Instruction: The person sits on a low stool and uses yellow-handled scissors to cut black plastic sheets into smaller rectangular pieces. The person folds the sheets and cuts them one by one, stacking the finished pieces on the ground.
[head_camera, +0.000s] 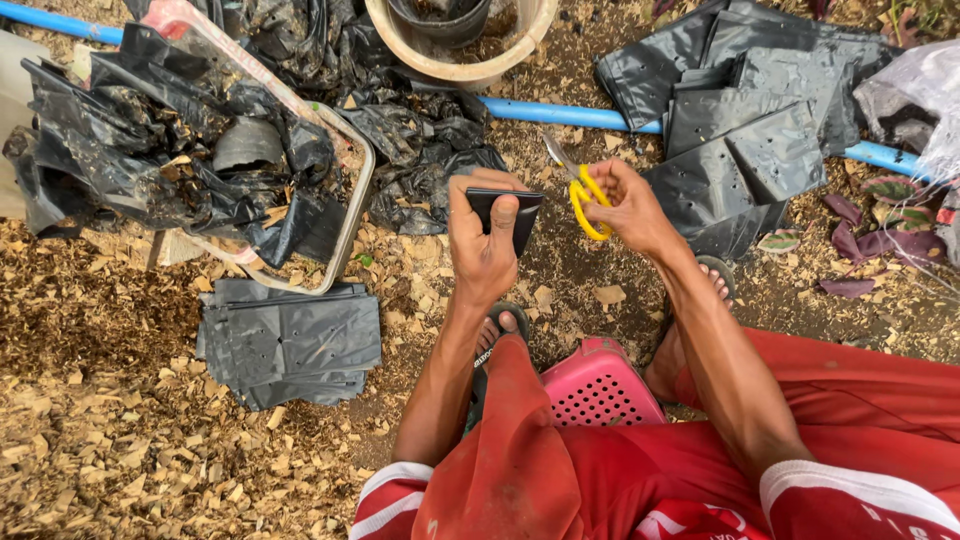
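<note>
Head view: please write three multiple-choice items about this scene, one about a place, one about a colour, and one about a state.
1. Where does the flat stack of black bags lie?
A. on the ground, below the wire basket
B. inside the round tub
C. on the pink stool

2. What colour are the handles of the scissors?
A. blue
B. yellow
C. green

3. What is the left hand doing?
A. resting empty on a knee
B. gripping the blue pipe
C. holding a small black bag

Answers:
1 A, the stack rests on wood chips just under the basket's rim.
2 B, yellow loops show in the right hand.
3 C, thumb and fingers pinch the folded black bag.
</note>
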